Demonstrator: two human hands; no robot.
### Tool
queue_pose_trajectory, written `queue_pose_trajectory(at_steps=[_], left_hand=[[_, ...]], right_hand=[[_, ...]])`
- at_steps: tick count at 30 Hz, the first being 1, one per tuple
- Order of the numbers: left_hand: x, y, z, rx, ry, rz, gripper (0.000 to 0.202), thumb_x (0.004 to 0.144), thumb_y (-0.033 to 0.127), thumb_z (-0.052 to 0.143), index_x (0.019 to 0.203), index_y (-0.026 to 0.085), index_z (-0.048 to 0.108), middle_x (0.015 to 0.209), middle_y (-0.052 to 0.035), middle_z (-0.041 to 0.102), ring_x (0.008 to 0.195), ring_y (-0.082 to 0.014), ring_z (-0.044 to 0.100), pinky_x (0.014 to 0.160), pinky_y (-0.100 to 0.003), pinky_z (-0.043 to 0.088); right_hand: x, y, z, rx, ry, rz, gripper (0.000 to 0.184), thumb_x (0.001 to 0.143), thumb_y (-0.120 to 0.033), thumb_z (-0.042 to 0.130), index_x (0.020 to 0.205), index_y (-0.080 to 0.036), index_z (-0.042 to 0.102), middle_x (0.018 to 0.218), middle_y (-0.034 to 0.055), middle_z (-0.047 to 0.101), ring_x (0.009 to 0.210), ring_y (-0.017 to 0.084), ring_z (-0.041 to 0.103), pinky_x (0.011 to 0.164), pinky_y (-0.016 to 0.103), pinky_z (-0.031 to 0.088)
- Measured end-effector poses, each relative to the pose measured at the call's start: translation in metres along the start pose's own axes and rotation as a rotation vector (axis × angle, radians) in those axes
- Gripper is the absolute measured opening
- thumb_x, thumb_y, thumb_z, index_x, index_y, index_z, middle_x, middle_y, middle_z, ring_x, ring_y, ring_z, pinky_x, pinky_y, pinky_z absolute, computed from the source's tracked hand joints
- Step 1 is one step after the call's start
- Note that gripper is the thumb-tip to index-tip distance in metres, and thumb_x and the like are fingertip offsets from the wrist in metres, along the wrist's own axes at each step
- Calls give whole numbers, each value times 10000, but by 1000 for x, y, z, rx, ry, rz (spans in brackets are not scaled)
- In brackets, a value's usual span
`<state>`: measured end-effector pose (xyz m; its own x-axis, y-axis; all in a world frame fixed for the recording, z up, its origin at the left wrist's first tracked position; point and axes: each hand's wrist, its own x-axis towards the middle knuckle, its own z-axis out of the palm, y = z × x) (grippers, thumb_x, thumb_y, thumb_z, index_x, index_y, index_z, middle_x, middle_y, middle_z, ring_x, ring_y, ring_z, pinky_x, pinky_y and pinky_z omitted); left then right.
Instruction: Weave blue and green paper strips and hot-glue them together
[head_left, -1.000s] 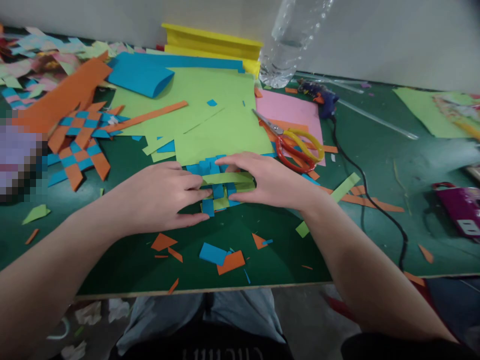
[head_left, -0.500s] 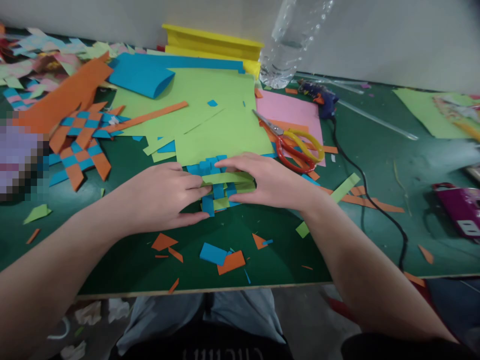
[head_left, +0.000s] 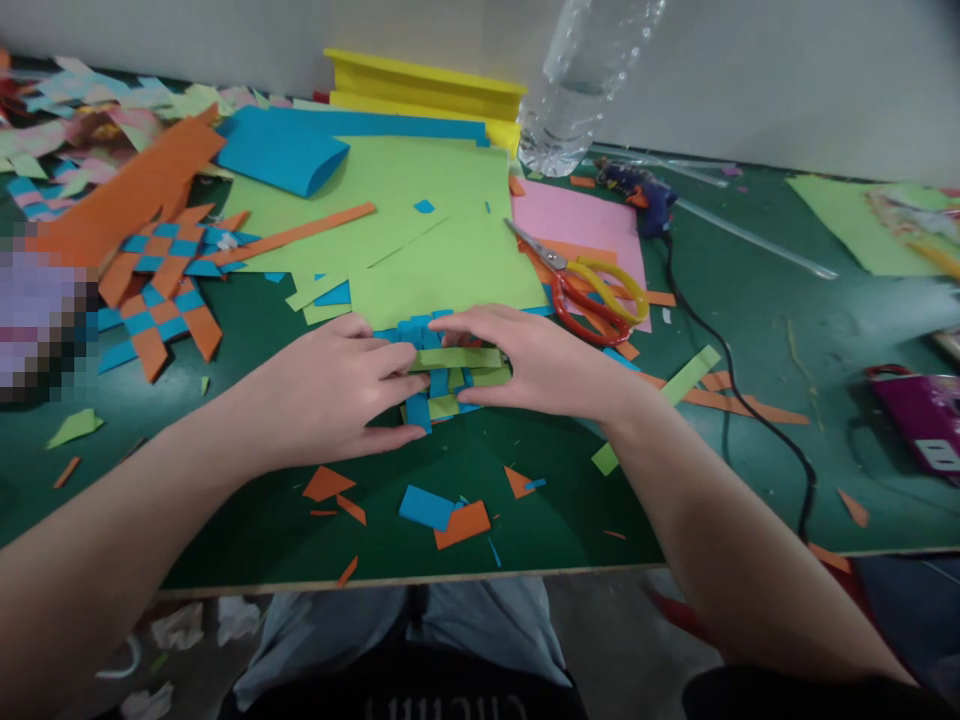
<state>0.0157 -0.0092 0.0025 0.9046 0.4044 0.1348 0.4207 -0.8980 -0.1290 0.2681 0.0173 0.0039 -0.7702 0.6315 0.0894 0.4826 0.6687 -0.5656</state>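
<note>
Between my hands on the table lies a small weave of blue and green paper strips [head_left: 439,380]. A loose green paper strip [head_left: 461,358] crosses over its top. My left hand [head_left: 337,385] has its fingers on the left end of that green strip, while its thumb rests by the lower blue strip. Around the right side of the weave curves my right hand [head_left: 536,360], index finger at the upper edge and thumb at the lower right, both touching the paper. The fingers partly cover the weave.
Scissors [head_left: 577,280] with red and yellow handles lie beyond my right hand, near a glue gun [head_left: 645,200] with a black cord. Green sheets [head_left: 435,230] lie behind the weave. A water bottle [head_left: 577,90] stands at the back; orange-blue woven pieces [head_left: 161,290] lie left.
My left hand has slid slightly to the right along the green strip, whose left end is now more covered. The right hand has hardly moved.
</note>
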Motion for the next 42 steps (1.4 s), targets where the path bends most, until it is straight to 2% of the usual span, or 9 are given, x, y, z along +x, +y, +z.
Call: queue_pose_trajectory(at_steps=[5,8,13,20,24,32,36,39,42], left_hand=[[-1,-1,-3,-19,16,2,399,1058,413,417,1152,156,707,898,-59,694,733,-217,626,691,-382,396],[-3,-3,-7,-13,139,7,410,1072,376,381,1137,138,708,798,-43,659,675,-202,596,669,-368,386],[-6,-4,-8,44,221,-197,366,1036,311,445,796,212,703,690,-39,608,640,-201,546,636,-349,374],[-9,-5,-7,2,142,-423,434,1019,360,404,625,226,530,572,-17,522,554,-186,462,556,-331,268],[-8,-3,-7,14,110,-438,461,1006,349,385,568,221,449,532,-18,507,541,-191,465,545,-328,246],[0,5,-2,54,87,-460,486,989,314,369,528,217,489,496,-27,526,510,-197,480,536,-330,200],[0,5,0,99,87,-460,482,993,303,357,540,212,495,507,-30,550,520,-202,510,532,-324,233],[-1,5,0,23,88,-495,481,1001,346,362,570,213,528,520,-27,568,508,-190,513,512,-310,245],[-3,2,-5,-116,111,-535,450,1007,420,389,684,218,628,545,-16,609,500,-170,534,484,-290,261]], right_hand=[[0,0,0,-14,3,-5,630,828,-238,748,1418,-262,529,1341,73,661,1234,266,608,1026,455,496],[0,1,1,-38,4,-5,642,824,-257,757,1423,-240,529,1405,83,629,1286,278,580,1064,472,475],[1,2,1,-49,-7,5,679,799,-255,784,1427,-209,529,1410,96,629,1293,282,577,1077,474,472],[1,4,1,-44,-8,-10,662,827,-289,764,1440,-266,514,1426,65,618,1294,276,579,1069,465,472],[0,4,1,-35,3,-12,661,824,-289,765,1436,-261,518,1405,69,631,1286,281,582,1056,467,479],[0,2,1,-21,6,-4,653,822,-271,772,1427,-251,526,1365,67,654,1251,255,599,1038,437,489],[0,2,1,-25,0,7,660,816,-276,776,1428,-233,532,1375,80,648,1266,269,587,1052,448,480],[0,2,1,-14,-5,14,671,814,-270,772,1439,-243,529,1383,79,645,1273,278,583,1062,465,473],[1,2,1,-16,-8,7,667,814,-277,770,1437,-259,531,1404,73,633,1290,280,575,1074,473,464]])
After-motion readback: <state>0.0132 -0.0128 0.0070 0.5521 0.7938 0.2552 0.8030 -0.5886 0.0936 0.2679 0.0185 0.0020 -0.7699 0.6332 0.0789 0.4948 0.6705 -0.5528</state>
